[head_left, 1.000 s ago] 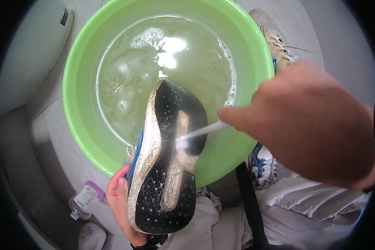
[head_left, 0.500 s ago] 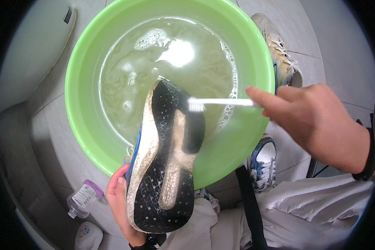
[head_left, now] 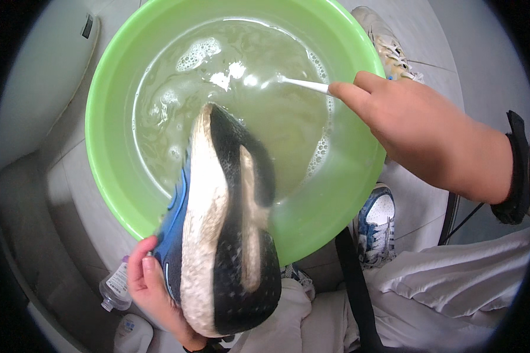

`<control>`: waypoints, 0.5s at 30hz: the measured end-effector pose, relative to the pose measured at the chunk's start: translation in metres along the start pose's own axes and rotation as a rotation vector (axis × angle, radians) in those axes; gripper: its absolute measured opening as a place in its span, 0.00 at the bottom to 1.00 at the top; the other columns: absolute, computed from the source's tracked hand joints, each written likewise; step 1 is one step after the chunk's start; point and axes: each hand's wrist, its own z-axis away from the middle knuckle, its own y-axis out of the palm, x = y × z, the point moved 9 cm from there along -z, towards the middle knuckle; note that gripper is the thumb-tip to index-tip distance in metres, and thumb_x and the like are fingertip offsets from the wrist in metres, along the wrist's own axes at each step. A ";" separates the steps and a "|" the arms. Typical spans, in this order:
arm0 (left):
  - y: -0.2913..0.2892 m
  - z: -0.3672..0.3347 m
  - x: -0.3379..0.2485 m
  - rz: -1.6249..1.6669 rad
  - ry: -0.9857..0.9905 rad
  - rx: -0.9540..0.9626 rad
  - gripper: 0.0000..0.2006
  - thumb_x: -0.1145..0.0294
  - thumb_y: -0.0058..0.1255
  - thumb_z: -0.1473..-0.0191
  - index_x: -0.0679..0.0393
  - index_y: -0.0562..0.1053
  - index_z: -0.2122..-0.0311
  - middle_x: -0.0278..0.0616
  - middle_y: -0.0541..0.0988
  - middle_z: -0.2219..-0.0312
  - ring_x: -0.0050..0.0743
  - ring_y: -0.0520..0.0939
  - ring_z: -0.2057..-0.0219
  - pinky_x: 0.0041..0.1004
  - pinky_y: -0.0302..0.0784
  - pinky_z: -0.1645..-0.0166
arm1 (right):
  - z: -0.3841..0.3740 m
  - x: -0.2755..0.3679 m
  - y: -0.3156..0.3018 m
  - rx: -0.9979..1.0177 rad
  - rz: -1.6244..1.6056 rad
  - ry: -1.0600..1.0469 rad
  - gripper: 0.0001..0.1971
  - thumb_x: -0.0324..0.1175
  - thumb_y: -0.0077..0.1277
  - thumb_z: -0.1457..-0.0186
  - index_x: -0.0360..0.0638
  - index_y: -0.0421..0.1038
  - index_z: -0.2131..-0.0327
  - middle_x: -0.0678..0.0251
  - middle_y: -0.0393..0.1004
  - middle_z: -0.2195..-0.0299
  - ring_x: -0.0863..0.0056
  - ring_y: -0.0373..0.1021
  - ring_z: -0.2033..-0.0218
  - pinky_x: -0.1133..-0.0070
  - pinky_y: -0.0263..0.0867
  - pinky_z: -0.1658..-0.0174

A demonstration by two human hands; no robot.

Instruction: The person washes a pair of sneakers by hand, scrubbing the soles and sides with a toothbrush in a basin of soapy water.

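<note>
Right now the left hand (head_left: 150,288) grips the shoe (head_left: 224,235) by its heel end, sole up, long axis running up and away over the near rim of the green basin (head_left: 109,176), toe just above the soapy water (head_left: 247,100). Right hand (head_left: 418,135) pinches a thin white brush (head_left: 303,84), head dipped in the water, up-right of the toe and clear of the rubbery, speckled black-and-white sole
</note>
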 end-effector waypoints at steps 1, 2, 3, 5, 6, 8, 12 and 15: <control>0.005 -0.003 -0.018 -0.073 0.091 0.016 0.12 0.74 0.38 0.49 0.70 0.68 0.63 0.44 0.73 0.68 0.23 0.73 0.68 0.22 0.67 0.61 | 0.001 -0.001 -0.002 -0.010 0.002 -0.004 0.22 0.20 0.44 0.60 0.31 0.57 0.56 0.54 0.65 0.71 0.58 0.67 0.71 0.73 0.64 0.70; 0.013 -0.004 -0.032 -0.098 0.160 0.050 0.12 0.76 0.40 0.50 0.70 0.68 0.61 0.45 0.73 0.66 0.22 0.72 0.68 0.18 0.65 0.61 | 0.000 -0.001 -0.003 -0.019 0.004 -0.011 0.22 0.20 0.44 0.60 0.31 0.56 0.56 0.54 0.65 0.71 0.58 0.67 0.71 0.73 0.64 0.70; 0.024 -0.009 -0.041 -0.151 0.199 0.090 0.13 0.79 0.41 0.52 0.70 0.68 0.59 0.44 0.73 0.65 0.16 0.71 0.71 0.13 0.63 0.65 | 0.001 -0.004 -0.001 -0.028 -0.006 0.007 0.21 0.20 0.43 0.59 0.32 0.57 0.57 0.54 0.65 0.72 0.58 0.66 0.72 0.72 0.64 0.70; 0.051 -0.013 -0.057 -0.252 0.286 0.157 0.15 0.81 0.43 0.54 0.68 0.68 0.57 0.35 0.73 0.74 0.09 0.66 0.80 0.10 0.58 0.74 | 0.001 -0.010 0.003 -0.042 -0.018 0.027 0.19 0.20 0.43 0.59 0.32 0.58 0.58 0.54 0.65 0.72 0.58 0.66 0.72 0.72 0.64 0.70; 0.060 -0.018 -0.060 -0.442 0.323 0.252 0.17 0.81 0.45 0.55 0.64 0.68 0.56 0.24 0.68 0.83 0.06 0.59 0.86 0.14 0.50 0.82 | 0.001 -0.013 0.003 -0.055 -0.015 0.023 0.17 0.20 0.42 0.58 0.32 0.58 0.60 0.55 0.65 0.73 0.58 0.66 0.73 0.72 0.63 0.70; 0.089 -0.025 -0.067 -0.638 0.442 0.333 0.27 0.75 0.51 0.57 0.61 0.60 0.49 0.29 0.61 0.90 0.13 0.57 0.88 0.19 0.49 0.84 | 0.000 -0.018 0.002 -0.067 -0.013 0.027 0.15 0.20 0.41 0.58 0.32 0.59 0.62 0.55 0.65 0.74 0.58 0.66 0.73 0.71 0.63 0.70; 0.124 -0.034 -0.074 -0.854 0.477 0.431 0.38 0.68 0.55 0.59 0.65 0.48 0.45 0.45 0.65 0.88 0.34 0.66 0.88 0.29 0.61 0.81 | -0.001 -0.008 -0.006 -0.088 -0.065 0.018 0.12 0.20 0.41 0.58 0.33 0.59 0.65 0.56 0.65 0.75 0.59 0.66 0.74 0.71 0.62 0.70; 0.141 -0.032 -0.069 -0.871 0.570 0.518 0.39 0.65 0.55 0.60 0.70 0.48 0.46 0.49 0.69 0.85 0.38 0.72 0.84 0.30 0.66 0.77 | 0.001 -0.011 -0.002 -0.045 -0.157 0.040 0.12 0.20 0.41 0.57 0.33 0.59 0.65 0.55 0.65 0.75 0.58 0.66 0.74 0.71 0.63 0.70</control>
